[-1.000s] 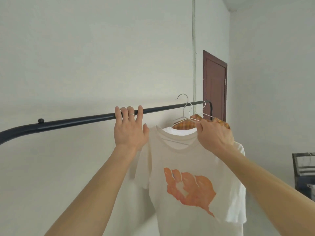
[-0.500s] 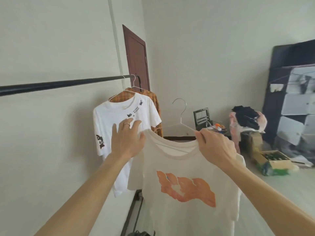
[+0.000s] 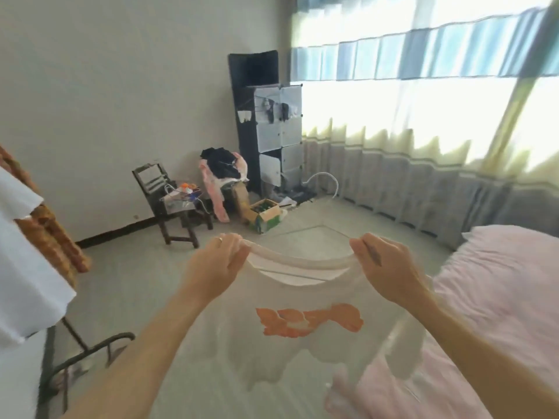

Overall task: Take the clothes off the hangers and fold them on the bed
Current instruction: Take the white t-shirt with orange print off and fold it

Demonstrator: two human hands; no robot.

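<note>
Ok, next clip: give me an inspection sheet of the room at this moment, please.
Surface: bed with a pink sheet, lower right.
Job's things: cream T-shirt with orange print, held up at the shoulders; white shirt and orange plaid shirt hang at the left.
Clutter: wooden chair loaded with small items; clothes pile; open cardboard box.
Hands: left hand and right hand each grip the T-shirt.
Cables: white cord or tube arches beside the cube cabinet.
Surroundings: curtains, bare wall, pale floor.

Thin matt cloth T-shirt (image 3: 305,334); soft pink bedsheet (image 3: 496,297)
</note>
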